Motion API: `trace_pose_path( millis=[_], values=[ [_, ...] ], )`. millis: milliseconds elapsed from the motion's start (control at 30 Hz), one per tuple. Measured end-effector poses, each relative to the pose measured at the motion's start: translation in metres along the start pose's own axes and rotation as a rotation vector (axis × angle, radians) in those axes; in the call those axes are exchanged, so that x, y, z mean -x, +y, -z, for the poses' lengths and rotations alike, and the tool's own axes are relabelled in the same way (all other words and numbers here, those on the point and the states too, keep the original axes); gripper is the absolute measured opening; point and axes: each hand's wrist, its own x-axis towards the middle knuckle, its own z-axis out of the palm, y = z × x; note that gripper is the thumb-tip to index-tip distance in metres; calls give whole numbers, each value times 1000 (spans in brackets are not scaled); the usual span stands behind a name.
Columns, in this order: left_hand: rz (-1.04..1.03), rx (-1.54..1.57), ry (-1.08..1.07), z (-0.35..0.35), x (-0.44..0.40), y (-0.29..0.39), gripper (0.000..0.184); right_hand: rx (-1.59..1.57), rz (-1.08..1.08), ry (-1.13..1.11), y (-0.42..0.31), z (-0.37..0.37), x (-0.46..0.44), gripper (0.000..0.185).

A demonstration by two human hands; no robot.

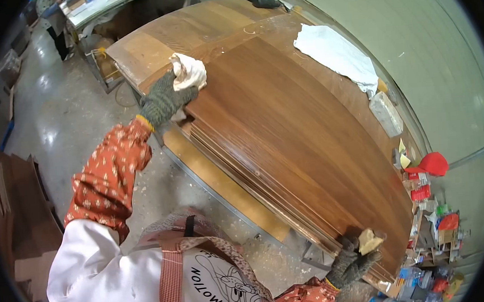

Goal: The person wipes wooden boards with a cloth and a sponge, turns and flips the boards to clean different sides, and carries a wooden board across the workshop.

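A stack of brown wooden boards [286, 136] lies on the workbench. My left hand [165, 97], in a grey knit glove, is closed round a crumpled white cloth [190, 71] at the stack's far left corner. At the near right end, my right hand [354, 264], gloved too, is at the edge of the boards. A small yellowish piece [369, 241] shows at its fingers, which look curled round it. Part of the right hand is dark and hard to make out.
Beyond the boards lie a white cloth [339, 54], a pale block [386, 114] and a black tool [262, 1]. A red cap [434, 164] and bottles [411, 278] crowd the right side. Another person [53, 24] stands at the far left, near a second table [103, 6].
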Motion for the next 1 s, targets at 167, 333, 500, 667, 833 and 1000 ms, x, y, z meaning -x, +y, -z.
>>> trace_pose_path(
  millis=[167,333,500,667,833,1000],
  values=[
    [-145,273,-90,7,28,-45,49,-600,-337,-218,-63,-91,24,72],
    [101,465,-42,33,22,-52,51,-214,-180,-459,-110,-199,21,74],
    [51,652,31,24,25,-151,42,131,138,-752,-112,-286,36,66],
    [314,806,-21,54,69,-162,40,238,495,-937,-130,-361,57,54],
    [517,943,-96,60,102,-183,38,539,824,-1002,-139,-415,80,50],
    [578,1012,-73,58,118,-234,44,664,855,-960,-138,-387,74,52]
  ],
)
